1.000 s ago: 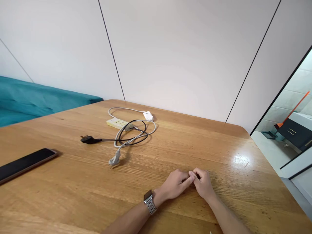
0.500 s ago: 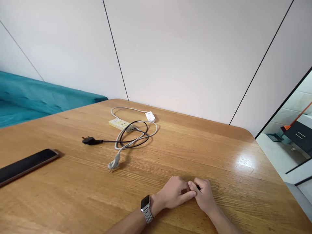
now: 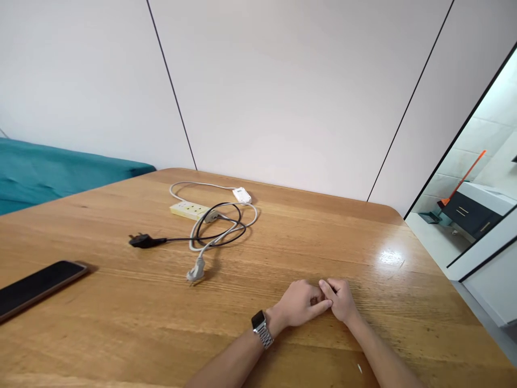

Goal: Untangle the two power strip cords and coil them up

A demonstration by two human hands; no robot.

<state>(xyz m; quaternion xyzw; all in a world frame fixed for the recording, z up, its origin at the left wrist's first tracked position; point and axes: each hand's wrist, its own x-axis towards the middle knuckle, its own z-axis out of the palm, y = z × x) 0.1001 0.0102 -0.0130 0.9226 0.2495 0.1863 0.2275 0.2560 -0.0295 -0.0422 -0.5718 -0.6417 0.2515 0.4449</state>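
My left hand (image 3: 301, 303), with a metal-banded watch (image 3: 262, 327) on the wrist, rests on the wooden table (image 3: 133, 318). Its fingers are curled and its thumb reaches across to my right hand (image 3: 340, 299). That hand is closed too, and the two touch at thumbs and fingers; I see nothing held in either. Beyond them lie a grey plug (image 3: 196, 270), a black plug (image 3: 146, 240) and their looped cables. Behind the loops sits a pale yellow power strip (image 3: 189, 209), and past it a small white box (image 3: 242, 195) on a grey cord.
A dark phone (image 3: 38, 288) lies at the left side of the table. A teal sofa (image 3: 68, 170) stands beyond the far left edge, and a white wall (image 3: 274, 97) borders the back. Through the right doorway an orange broom (image 3: 464, 178) leans near a dark cabinet (image 3: 464, 211).
My view has swung slightly right, showing more of the doorway. Both hands stay together on the table, and the cables, power strip and phone lie as before.
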